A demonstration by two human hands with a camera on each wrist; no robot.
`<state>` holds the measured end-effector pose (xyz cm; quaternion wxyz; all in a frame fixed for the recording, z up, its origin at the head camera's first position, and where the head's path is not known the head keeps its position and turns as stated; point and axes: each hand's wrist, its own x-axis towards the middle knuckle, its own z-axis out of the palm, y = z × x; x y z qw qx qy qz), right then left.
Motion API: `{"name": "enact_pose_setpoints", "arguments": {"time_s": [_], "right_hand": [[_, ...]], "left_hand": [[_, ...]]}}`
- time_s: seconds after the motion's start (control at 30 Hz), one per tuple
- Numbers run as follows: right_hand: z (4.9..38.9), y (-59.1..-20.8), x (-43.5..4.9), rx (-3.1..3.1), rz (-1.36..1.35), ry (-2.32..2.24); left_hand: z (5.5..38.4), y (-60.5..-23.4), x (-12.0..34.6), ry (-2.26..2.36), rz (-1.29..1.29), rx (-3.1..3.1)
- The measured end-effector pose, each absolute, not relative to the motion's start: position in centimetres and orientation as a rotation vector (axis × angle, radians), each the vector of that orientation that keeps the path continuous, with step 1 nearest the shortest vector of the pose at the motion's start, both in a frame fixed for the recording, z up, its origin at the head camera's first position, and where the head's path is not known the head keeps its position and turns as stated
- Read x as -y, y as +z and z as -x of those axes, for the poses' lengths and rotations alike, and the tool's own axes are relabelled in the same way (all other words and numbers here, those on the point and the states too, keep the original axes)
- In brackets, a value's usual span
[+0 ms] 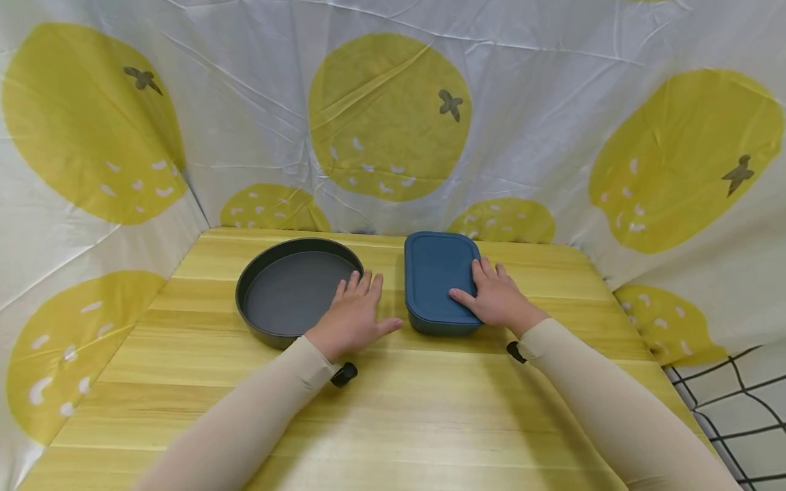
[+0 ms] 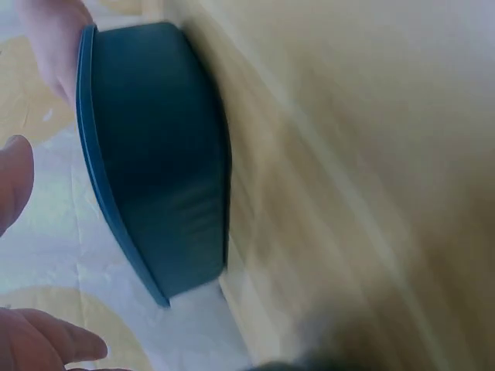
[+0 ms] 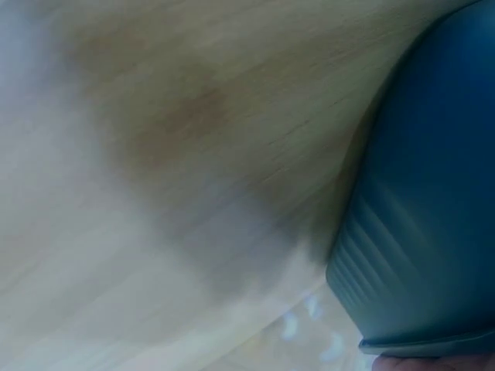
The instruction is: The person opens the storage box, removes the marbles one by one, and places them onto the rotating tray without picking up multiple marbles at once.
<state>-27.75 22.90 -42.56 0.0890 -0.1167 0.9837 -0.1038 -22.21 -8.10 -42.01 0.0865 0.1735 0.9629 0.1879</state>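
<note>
A rectangular blue food container (image 1: 439, 283) with a flat lid stands on the wooden table, its darker side wall (image 2: 158, 154) large in the left wrist view. My right hand (image 1: 499, 296) rests over the right edge of the lid, thumb and fingers extended on top. In the right wrist view, part of that hand (image 3: 433, 363) shows at the rim of the container (image 3: 433, 209). My left hand (image 1: 353, 317) hovers with fingers spread and nothing in it, between the container and a round dark grey pan (image 1: 288, 290). It overlaps the pan's right rim in the head view.
The light wooden table (image 1: 417, 416) runs back to a white curtain (image 1: 258, 102) with yellow fruit prints, which also hangs along both sides. A white cloth with a black grid (image 1: 737, 395) is at the lower right. Small black devices sit under both wrists.
</note>
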Motion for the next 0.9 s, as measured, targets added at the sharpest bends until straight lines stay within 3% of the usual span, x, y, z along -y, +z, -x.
{"name": "enact_pose_setpoints", "arguments": {"time_s": [0.33,0.67,0.9], "right_hand": [[27.6,-42.4,-22.4,-2.993,0.409,-0.228],[25.7,-41.6,-19.3,-2.923,0.980,-0.154],[24.4,-40.8,-17.3,-2.848,1.134,-0.028]], "left_hand": [[21.3,-42.9,5.1,0.760,-0.513,-2.792],[22.1,-44.3,4.3,0.820,-0.451,-2.712],[22.6,-44.9,4.5,0.837,-0.413,-2.665]]}}
